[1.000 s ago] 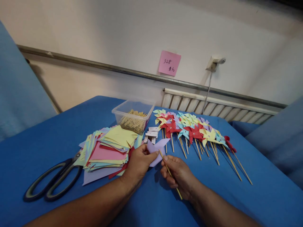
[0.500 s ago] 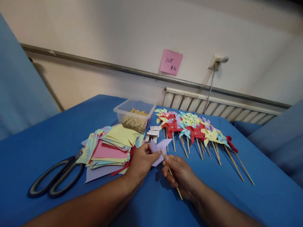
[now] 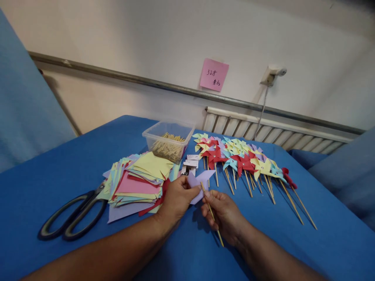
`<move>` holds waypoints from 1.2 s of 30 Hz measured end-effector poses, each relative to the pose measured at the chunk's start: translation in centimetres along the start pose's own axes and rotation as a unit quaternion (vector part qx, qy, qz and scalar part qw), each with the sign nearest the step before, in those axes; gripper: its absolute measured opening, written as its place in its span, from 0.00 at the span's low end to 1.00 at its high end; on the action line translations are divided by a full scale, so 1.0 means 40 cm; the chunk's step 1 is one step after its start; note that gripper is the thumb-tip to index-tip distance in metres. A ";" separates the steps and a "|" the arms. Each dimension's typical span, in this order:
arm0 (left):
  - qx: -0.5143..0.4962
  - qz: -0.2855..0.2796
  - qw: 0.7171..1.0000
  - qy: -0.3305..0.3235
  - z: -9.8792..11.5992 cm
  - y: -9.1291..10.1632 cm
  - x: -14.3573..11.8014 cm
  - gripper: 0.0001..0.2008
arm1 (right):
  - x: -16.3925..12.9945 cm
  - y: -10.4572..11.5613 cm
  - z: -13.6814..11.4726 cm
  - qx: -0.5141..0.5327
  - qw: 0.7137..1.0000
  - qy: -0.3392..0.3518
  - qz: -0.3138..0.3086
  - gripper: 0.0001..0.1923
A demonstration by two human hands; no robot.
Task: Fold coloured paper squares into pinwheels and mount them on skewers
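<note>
Blue table. Just right of paper stack: left hand pinches flimsy lilac paper at its edge; right hand grips thin stiff skewer mid-shaft.

Bare forearms, no sleeves; hands without rings.

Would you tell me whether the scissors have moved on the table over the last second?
No. The scissors lie with their blades tucked under the paper stack exactly as before; their slight shift in the picture matches the whole scene's, so the camera moved.
</note>
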State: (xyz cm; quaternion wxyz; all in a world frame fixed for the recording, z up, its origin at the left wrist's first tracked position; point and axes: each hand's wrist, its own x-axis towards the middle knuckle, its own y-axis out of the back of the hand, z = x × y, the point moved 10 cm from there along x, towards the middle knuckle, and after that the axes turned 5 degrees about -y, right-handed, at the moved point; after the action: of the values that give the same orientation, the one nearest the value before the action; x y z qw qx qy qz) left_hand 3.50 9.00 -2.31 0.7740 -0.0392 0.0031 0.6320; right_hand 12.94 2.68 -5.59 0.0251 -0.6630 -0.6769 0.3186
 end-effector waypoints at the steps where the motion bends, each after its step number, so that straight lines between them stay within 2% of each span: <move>1: 0.002 -0.002 1.000 -0.001 0.001 -0.001 -0.001 0.14 | -0.001 0.000 0.000 -0.001 1.000 0.001 0.000 0.21; 8: -0.004 -0.013 1.000 -0.017 0.013 -0.009 -0.008 0.14 | -0.003 0.002 -0.004 -0.014 1.000 0.002 0.017 0.21; 21: -0.030 0.007 0.999 0.009 0.015 -0.006 -0.010 0.14 | -0.003 0.004 -0.004 -0.017 1.000 0.010 0.017 0.22; 36: -0.018 0.006 1.000 0.006 0.013 -0.004 -0.009 0.14 | -0.009 0.003 -0.013 -0.029 0.998 0.022 0.041 0.23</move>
State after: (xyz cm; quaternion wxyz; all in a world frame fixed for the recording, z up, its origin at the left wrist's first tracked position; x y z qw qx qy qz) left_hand 3.54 8.65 -1.77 0.7693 -0.0574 -0.0036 0.6363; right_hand 13.33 2.53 -5.10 0.0076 -0.6979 -0.6571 0.2850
